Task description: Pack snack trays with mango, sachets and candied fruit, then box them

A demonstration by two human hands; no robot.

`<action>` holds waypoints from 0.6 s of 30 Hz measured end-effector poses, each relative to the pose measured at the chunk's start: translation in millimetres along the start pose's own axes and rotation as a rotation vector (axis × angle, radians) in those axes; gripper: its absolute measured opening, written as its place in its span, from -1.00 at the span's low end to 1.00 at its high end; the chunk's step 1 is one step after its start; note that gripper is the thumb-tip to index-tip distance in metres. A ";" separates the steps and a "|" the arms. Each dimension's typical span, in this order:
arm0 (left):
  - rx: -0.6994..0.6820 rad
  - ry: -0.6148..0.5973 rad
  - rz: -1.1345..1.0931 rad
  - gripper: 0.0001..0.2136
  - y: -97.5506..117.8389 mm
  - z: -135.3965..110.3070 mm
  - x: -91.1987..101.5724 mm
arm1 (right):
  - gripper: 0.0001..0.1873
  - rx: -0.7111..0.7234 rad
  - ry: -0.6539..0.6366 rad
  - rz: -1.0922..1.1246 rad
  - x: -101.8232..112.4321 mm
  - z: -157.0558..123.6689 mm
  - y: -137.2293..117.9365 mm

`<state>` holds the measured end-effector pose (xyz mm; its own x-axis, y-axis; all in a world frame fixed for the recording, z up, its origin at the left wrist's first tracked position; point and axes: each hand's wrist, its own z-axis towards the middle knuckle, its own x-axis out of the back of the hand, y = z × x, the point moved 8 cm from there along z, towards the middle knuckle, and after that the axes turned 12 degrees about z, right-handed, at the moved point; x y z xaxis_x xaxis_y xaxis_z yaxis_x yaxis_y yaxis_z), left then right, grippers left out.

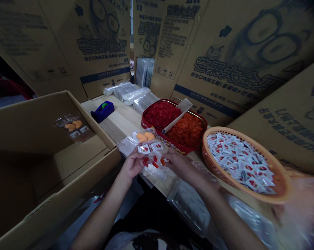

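Observation:
A clear plastic tray (161, 173) lies before me at the table's front edge. It carries orange mango-shaped pieces (145, 136), two small white sachets (143, 149) and several red candy pieces (155, 165). My left hand (133, 163) is closed on the tray's left edge. At the tray's right side, my right hand (175, 162) pinches a small orange candy piece (162, 161) just above the lower compartment. Just behind the tray stands a red tin (144, 125), split by a pale divider (178, 116) into red pieces (160, 113) and orange pieces (186, 128).
An orange basket (211, 168) of sachets stands on the right. The open carton (87, 170) at left contains a filled pack (77, 129). A blue tape dispenser (103, 111) and clear trays (136, 95) sit further back. Large printed cartons (224, 69) wall the table.

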<state>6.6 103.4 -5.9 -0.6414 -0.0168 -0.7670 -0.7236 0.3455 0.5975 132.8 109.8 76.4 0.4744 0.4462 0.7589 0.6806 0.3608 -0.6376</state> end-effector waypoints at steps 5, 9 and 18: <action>0.018 0.021 0.009 -0.38 -1.5 0.1 0.2 | -0.87 -0.051 0.026 -0.053 1.0 3.2 4.5; 0.017 -0.010 0.030 -0.39 -3.2 1.0 -0.2 | -0.87 0.022 -0.042 -0.057 -5.7 3.9 -1.6; 0.013 -0.013 0.031 -0.39 -5.9 2.9 1.6 | -0.83 -0.024 -0.064 -0.087 -14.5 4.4 5.9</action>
<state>10.6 104.1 -11.3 -0.6601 0.0063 -0.7511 -0.6998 0.3580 0.6181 127.5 109.0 61.1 0.3771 0.4655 0.8007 0.7312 0.3810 -0.5658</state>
